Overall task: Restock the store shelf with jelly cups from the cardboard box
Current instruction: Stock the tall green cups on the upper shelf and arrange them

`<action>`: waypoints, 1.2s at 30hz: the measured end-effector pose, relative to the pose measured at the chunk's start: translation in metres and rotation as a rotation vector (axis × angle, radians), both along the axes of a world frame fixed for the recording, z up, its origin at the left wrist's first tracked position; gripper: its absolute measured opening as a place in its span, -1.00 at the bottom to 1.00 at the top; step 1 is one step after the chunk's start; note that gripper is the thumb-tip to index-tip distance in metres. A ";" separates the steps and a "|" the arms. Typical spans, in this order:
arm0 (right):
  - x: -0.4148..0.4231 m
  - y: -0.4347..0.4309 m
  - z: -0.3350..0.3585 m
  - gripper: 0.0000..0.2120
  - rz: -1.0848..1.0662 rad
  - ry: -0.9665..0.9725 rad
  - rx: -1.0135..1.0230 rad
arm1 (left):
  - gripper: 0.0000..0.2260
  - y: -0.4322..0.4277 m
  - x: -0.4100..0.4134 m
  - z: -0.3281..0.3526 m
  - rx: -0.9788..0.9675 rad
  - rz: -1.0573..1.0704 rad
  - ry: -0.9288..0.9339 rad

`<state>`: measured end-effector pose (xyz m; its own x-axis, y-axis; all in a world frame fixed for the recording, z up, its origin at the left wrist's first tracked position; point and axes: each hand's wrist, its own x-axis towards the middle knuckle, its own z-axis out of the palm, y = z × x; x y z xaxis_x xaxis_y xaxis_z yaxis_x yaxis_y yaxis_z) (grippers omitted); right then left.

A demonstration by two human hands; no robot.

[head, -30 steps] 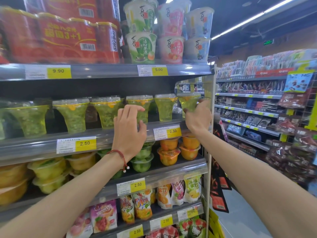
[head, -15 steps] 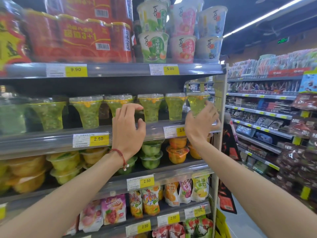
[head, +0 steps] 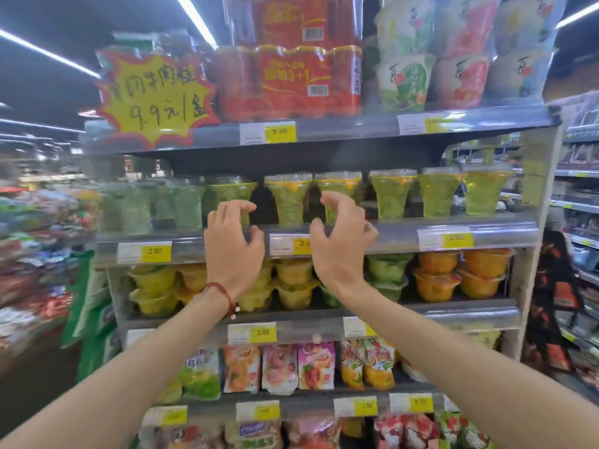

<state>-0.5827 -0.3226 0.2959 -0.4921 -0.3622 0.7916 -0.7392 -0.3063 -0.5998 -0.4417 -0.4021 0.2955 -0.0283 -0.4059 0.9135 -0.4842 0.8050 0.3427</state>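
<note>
A row of several green flared jelly cups [head: 392,197] stands on the second shelf [head: 356,236] behind its clear rail. My left hand [head: 231,244] hovers in front of the rail, fingers curled and apart, holding nothing; a red string bracelet is on its wrist. My right hand [head: 340,241] is raised beside it, also curled and empty, in front of a cup [head: 337,192] near the middle of the row. A second cup [head: 288,199] shows in the gap between both hands. The cardboard box is out of view.
The top shelf carries red multipacks [head: 298,66] and stacked printed cups [head: 431,59], with a yellow handwritten price sign [head: 158,98] at its left end. Below are stacked yellow and orange jelly tubs [head: 437,280] and pouches [head: 278,367]. Aisles run left and right.
My right hand left the cup at the row's right end and moved left beside my left hand. My view swung left, so the shelf sits further right. The picture is motion-blurred.
</note>
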 end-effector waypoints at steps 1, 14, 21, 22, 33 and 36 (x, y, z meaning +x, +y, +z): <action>0.012 -0.004 0.001 -0.62 0.036 0.026 0.011 | -0.73 -0.003 0.013 0.001 -0.006 0.028 0.006; 0.100 -0.058 0.023 -0.53 -0.002 0.068 0.433 | -0.54 -0.034 0.097 0.008 0.306 0.304 0.025; 0.110 -0.080 0.032 -0.81 -0.160 0.081 0.489 | -0.49 -0.055 0.083 0.018 0.462 0.394 -0.036; 0.110 -0.082 0.031 -0.82 -0.179 0.105 0.473 | -0.53 -0.056 0.082 0.019 0.460 0.399 -0.038; 0.107 -0.092 0.031 -0.79 -0.224 0.273 0.417 | -0.66 -0.075 0.086 0.015 0.466 0.439 -0.073; 0.109 -0.094 0.031 -0.78 -0.200 0.264 0.405 | -0.64 -0.076 0.086 0.015 0.473 0.457 -0.104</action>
<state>-0.4739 -0.4170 0.3271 -0.3859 -0.5844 0.7138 -0.9014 0.0741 -0.4266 -0.3555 -0.4782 0.3109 0.1633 -0.7543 0.6359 -0.7904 0.2857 0.5419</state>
